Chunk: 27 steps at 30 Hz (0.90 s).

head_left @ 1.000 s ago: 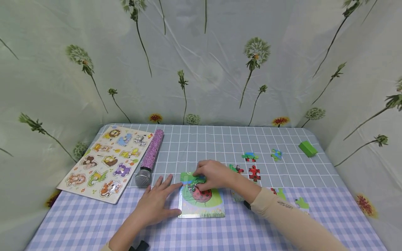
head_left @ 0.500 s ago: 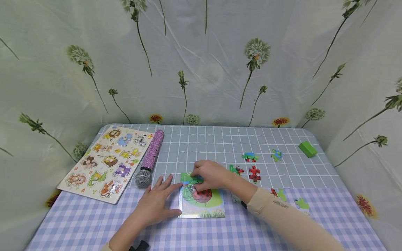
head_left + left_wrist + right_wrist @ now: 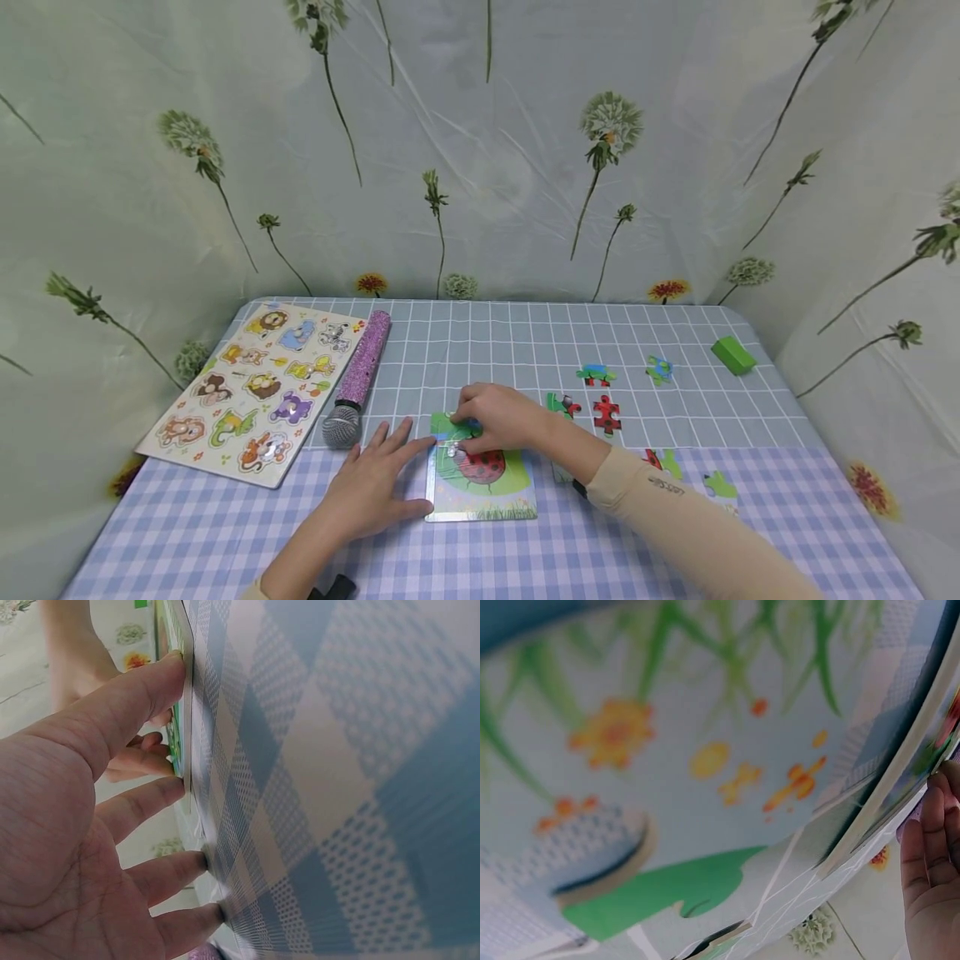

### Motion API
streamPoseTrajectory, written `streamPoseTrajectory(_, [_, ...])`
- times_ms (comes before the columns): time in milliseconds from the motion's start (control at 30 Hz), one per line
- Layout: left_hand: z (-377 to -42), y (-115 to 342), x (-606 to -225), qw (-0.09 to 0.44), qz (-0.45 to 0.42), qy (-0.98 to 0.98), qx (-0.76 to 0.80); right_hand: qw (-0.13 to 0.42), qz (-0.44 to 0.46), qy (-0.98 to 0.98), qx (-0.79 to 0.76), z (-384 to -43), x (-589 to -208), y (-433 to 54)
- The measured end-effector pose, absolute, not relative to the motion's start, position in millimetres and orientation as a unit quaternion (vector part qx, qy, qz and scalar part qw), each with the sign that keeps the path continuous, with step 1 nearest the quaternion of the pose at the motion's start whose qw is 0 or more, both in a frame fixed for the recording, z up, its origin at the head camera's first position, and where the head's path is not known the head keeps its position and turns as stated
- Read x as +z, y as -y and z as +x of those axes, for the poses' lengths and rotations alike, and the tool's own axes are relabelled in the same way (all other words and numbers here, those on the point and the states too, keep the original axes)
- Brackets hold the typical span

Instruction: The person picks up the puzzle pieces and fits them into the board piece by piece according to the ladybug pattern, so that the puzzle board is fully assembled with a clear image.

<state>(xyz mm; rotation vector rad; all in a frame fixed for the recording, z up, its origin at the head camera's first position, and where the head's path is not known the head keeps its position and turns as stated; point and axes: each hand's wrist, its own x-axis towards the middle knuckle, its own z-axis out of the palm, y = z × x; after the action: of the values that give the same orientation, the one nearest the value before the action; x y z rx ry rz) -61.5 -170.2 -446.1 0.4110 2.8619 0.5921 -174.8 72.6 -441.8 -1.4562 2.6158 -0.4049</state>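
A ladybug jigsaw board [image 3: 480,507] lies on the checked cloth, its picture partly filled in. My right hand [image 3: 501,417] is over its upper left part, with thumb and bent index finger pinching a green-and-blue puzzle piece [image 3: 467,430] down at the board's surface. Part of that piece is hidden under the fingers. My left hand [image 3: 371,482] lies to the left with fingers spread, the thumb and index fingertip against the board's left edge. In the left wrist view, the fingertips of the left hand [image 3: 82,825] meet the board's edge [image 3: 187,697].
Several loose puzzle pieces lie to the right, among them a red one [image 3: 607,414] and a blue-green one [image 3: 659,369]. A green block [image 3: 733,356] sits at the far right. On the left are an animal puzzle board [image 3: 247,375] and a glittery microphone [image 3: 362,367].
My right hand has shifted slightly left and flattened the piece against the board; it looked more tilted a second ago. My left hand has stayed in place.
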Motion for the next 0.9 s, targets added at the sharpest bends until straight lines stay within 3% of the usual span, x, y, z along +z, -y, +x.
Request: streamPoseTrajectory(900, [-62.6,170.3,-442.5,0.112,0.140,-0.962,0.204,0.102,-0.452,-0.866,-0.186,-171.7,-439.0,-71.8])
